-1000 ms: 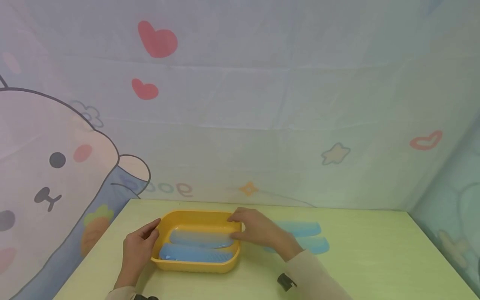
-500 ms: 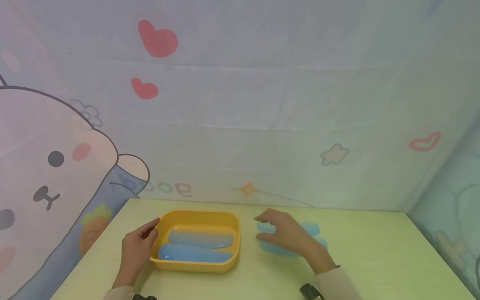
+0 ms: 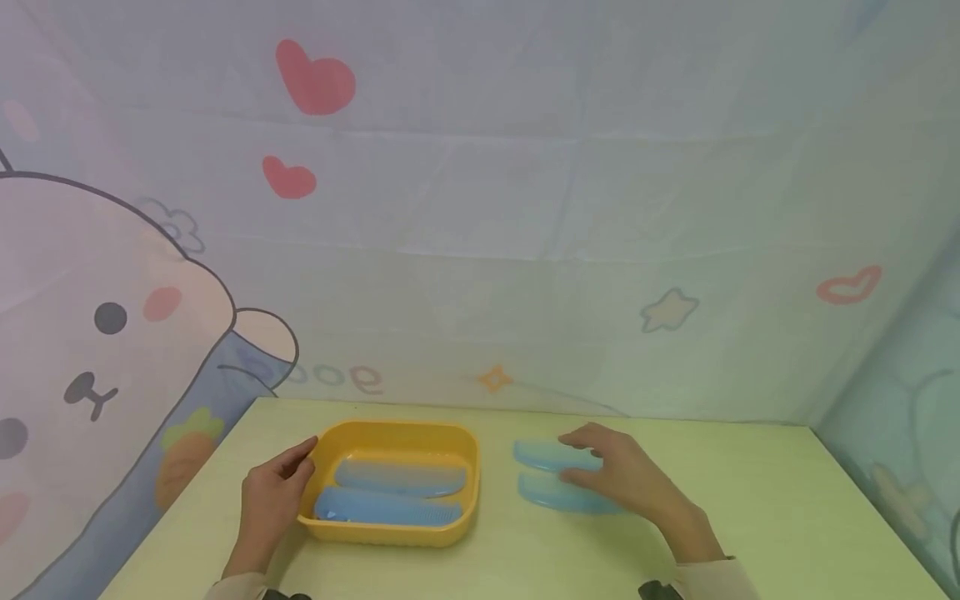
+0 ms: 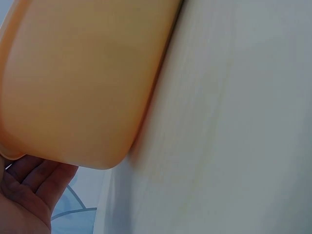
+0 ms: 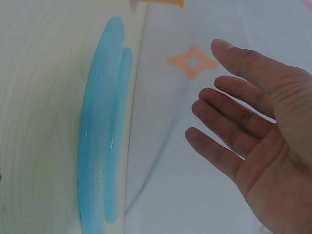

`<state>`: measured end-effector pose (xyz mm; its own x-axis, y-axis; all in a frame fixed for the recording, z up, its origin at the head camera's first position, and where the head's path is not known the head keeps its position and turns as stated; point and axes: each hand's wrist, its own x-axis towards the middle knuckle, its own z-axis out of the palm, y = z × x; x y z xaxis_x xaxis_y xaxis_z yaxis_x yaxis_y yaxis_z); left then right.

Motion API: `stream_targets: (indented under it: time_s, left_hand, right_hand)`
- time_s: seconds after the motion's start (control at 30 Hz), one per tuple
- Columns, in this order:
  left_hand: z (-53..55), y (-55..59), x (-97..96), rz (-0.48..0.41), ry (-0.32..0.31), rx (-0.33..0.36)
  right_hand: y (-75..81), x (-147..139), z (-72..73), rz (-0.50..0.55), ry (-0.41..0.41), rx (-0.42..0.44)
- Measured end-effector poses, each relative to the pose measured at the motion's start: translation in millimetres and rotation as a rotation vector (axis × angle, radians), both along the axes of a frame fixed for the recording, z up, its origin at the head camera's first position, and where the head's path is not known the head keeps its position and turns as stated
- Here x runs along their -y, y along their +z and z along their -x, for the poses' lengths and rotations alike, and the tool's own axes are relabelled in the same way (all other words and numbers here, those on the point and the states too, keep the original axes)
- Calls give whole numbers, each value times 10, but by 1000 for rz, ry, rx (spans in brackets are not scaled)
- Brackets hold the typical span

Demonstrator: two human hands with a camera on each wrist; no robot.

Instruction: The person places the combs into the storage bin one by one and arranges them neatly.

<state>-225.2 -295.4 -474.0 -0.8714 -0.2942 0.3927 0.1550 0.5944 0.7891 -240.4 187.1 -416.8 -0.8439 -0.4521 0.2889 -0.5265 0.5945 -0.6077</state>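
Since the first frame, the right grip (image 3: 630,475) has travelled from the tray (image 3: 390,535) out to the right, along the two loose combs; the left grip (image 3: 272,498) and the tray have hardly shifted. Fingers and thumb of the right grip are spread with nothing between them. Seen from the head, they cover the right ends of the far comb (image 3: 551,455) and the near comb (image 3: 555,492); the right wrist view shows a gap between its fingertips and both combs. These two, pale blue, lie flat and roughly parallel on the surface (image 3: 750,508), just right of the tray, curved backs toward the person. Fingers of the left grip touch the tray's left wall by the rim; I cannot tell whether they pinch it, as the tray hides their tips. Within the yellow tray lie the rear comb (image 3: 401,477) and the front comb (image 3: 382,507), both blue, side by side. Behind the surface hangs a backdrop (image 3: 480,217) printed with hearts and a cartoon animal.
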Motion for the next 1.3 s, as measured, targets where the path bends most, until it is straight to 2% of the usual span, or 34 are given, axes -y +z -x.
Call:
stream_targets:
  time_s: [0.2, 0.33, 0.67, 1.0, 1.3]
  left_hand:
    - [-3, -27, -6, -10, 7, 32]
    - [5, -18, -18, -22, 8, 41]
    - [14, -6, -20, -1, 9, 16]
    - [41, -7, -20, 4, 18, -4]
    - [46, -33, 3, 21, 25, -26]
  right_hand:
    - [-6, -212, -25, -14, -72, 84]
    - [-3, -357, -23, -25, -100, 111]
    - [-134, -671, 24, -20, -88, 131]
    - [-228, -778, 37, -29, -67, 184]
    - [-332, -801, 83, -61, -111, 233]
